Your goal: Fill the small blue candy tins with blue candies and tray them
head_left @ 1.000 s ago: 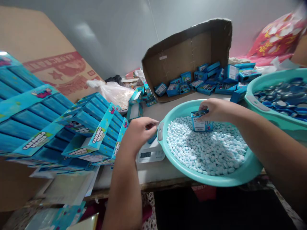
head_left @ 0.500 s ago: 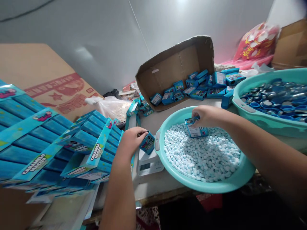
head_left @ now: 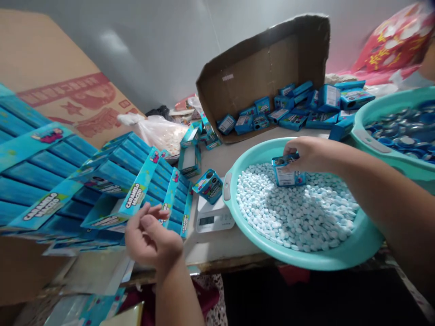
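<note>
My right hand (head_left: 307,156) grips a blue candy tin (head_left: 288,175) over the basin (head_left: 306,262) of pale blue and white candies (head_left: 292,213); the tin's lower edge touches the candies. Another blue tin (head_left: 210,186), with a round opening on top, stands tilted on the small white kitchen scale (head_left: 215,221), left of the basin. Nothing is in my left hand (head_left: 151,237), which hangs palm up with loosely curled fingers in front of the stacked display boxes (head_left: 136,194) labelled Caramelo Macizo.
Behind the basin, a cardboard box (head_left: 251,63) lies on its side with several blue tins (head_left: 263,106) spilling out. A second turquoise basin (head_left: 384,149) at right holds round lids (head_left: 408,136). A clear bag (head_left: 159,131) and a large carton (head_left: 61,59) stand at left.
My left hand has let go of the tin on the scale and moved left and down toward the display boxes. My right hand still holds its tin in the basin. The view has shifted.
</note>
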{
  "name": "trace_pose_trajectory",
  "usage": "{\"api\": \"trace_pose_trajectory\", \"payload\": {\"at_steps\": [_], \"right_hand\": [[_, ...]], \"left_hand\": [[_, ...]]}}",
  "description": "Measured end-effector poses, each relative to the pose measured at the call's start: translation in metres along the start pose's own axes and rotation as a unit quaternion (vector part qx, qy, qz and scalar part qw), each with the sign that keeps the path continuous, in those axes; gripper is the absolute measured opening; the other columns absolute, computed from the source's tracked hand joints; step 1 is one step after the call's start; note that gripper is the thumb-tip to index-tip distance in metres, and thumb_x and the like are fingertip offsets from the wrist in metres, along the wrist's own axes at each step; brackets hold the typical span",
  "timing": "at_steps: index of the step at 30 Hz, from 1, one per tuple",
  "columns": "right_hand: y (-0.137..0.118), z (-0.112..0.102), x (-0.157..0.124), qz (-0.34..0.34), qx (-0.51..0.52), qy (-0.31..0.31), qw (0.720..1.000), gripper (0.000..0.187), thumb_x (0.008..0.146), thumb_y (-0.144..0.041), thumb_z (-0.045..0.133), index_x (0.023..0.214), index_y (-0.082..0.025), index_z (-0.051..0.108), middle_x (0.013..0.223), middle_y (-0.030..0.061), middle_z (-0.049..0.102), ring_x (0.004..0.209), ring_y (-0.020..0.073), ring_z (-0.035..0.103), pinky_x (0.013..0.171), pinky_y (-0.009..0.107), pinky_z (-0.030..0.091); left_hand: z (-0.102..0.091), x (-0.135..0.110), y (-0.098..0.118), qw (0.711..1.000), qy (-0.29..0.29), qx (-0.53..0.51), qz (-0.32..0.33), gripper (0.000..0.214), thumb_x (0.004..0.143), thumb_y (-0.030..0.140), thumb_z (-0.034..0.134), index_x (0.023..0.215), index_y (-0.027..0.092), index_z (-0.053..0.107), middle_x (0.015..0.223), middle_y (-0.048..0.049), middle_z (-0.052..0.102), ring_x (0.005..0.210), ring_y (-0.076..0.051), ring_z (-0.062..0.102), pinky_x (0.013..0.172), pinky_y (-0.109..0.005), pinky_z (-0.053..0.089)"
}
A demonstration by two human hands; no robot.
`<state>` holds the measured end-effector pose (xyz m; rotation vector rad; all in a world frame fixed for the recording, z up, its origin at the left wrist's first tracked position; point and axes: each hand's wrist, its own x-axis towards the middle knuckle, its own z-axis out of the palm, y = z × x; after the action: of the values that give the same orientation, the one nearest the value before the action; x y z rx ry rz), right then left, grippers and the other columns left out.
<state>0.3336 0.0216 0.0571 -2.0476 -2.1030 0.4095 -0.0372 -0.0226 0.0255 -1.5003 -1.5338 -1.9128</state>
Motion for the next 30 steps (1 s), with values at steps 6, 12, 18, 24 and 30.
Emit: {"api": "trace_pose_trajectory", "payload": {"at_steps": [6, 12, 18, 24, 30], "right_hand": [[0.001, 0.001, 0.004, 0.004, -0.034, -0.002, 0.999, 0.038, 0.071, -0.05, 0.075, 0.095, -0.022, 0.067, 0.092, 0.0067, 0.068, 0.075, 0.0221, 0.058, 0.062, 0.035, 0.04], [0.0, -0.001, 0.005, 0.017, -0.027, -0.02, 0.999, 0.037, 0.073, -0.046, 0.077, 0.098, -0.022, 0.066, 0.095, 0.0057, 0.068, 0.08, 0.0225, 0.06, 0.066, 0.034, 0.042], [0.009, 0.005, 0.009, 0.013, -0.013, -0.024, 1.0, 0.035, 0.073, -0.046, 0.074, 0.097, -0.023, 0.065, 0.09, 0.0047, 0.069, 0.078, 0.0229, 0.061, 0.066, 0.034, 0.041], [0.008, 0.003, 0.009, 0.007, 0.001, -0.021, 1.0, 0.039, 0.072, -0.049, 0.074, 0.098, -0.022, 0.064, 0.098, 0.0079, 0.069, 0.083, 0.0249, 0.061, 0.068, 0.035, 0.043], [0.003, 0.002, 0.006, 0.015, 0.009, -0.019, 1.0, 0.038, 0.07, -0.049, 0.073, 0.095, -0.022, 0.063, 0.095, 0.0072, 0.068, 0.082, 0.0248, 0.061, 0.067, 0.036, 0.043]], "left_hand": [[-0.017, -0.035, -0.033, 0.998, -0.056, -0.004, 0.042, 0.024, 0.095, 0.032, 0.053, 0.109, 0.013, 0.058, 0.084, -0.0053, 0.066, 0.06, -0.014, 0.065, 0.062, -0.032, 0.057], [-0.015, -0.045, -0.044, 0.995, -0.088, -0.022, 0.027, 0.019, 0.094, 0.026, 0.056, 0.107, 0.012, 0.06, 0.091, -0.0072, 0.066, 0.066, -0.014, 0.067, 0.064, -0.03, 0.058], [-0.005, -0.036, -0.039, 0.996, -0.086, 0.02, -0.014, 0.027, 0.094, 0.036, 0.055, 0.11, 0.014, 0.057, 0.095, -0.0077, 0.065, 0.077, -0.017, 0.068, 0.071, -0.033, 0.059], [0.017, -0.019, -0.016, 0.953, -0.277, -0.002, -0.12, 0.063, 0.086, 0.046, 0.069, 0.139, 0.021, 0.045, 0.136, -0.015, 0.056, 0.125, -0.026, 0.058, 0.098, -0.039, 0.055], [0.049, -0.012, 0.004, 0.885, -0.431, 0.022, -0.173, 0.083, 0.081, 0.043, 0.075, 0.151, 0.021, 0.036, 0.151, -0.0161, 0.047, 0.14, -0.031, 0.047, 0.115, -0.049, 0.041]]}}
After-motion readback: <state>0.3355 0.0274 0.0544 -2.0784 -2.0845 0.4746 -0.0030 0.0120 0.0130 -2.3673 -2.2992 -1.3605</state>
